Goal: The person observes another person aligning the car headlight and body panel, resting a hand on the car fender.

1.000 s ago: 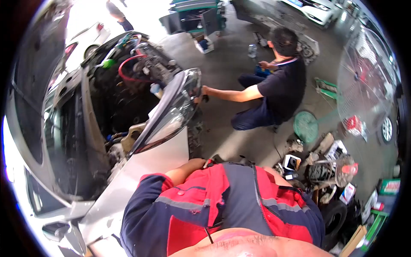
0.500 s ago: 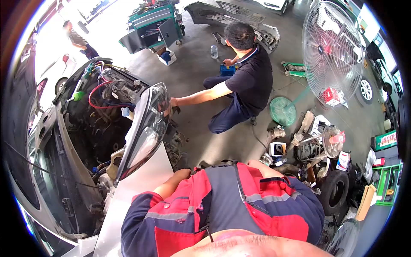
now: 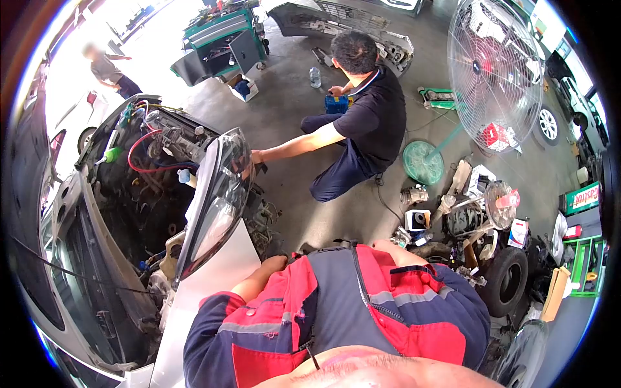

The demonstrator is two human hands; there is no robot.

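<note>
My left hand (image 3: 275,262) is low at my left side, next to the white fender (image 3: 213,265) of a car. My right hand (image 3: 383,246) is at the front edge of my red and navy jacket (image 3: 349,284). The fingers of both hands are hidden, so what they hold, if anything, does not show. Left of me, the car's engine bay (image 3: 149,200) is exposed, with a headlight (image 3: 223,197) at its corner. A co-worker (image 3: 372,110) squats ahead of me, one arm stretched to the headlight and the other hand by a blue case (image 3: 337,105).
A large fan (image 3: 479,71) stands at the right on a green round base (image 3: 424,163). Car parts and a tire (image 3: 506,282) lie below it. A green tool cart (image 3: 220,39), a water bottle (image 3: 315,77) and a removed bumper (image 3: 294,19) are farther off. Another person (image 3: 110,71) stands at far left.
The view has shifted slightly, moving most of the background a little leftward. The person at far left has raised an arm. My hands and the squatting co-worker stay much as they were.
</note>
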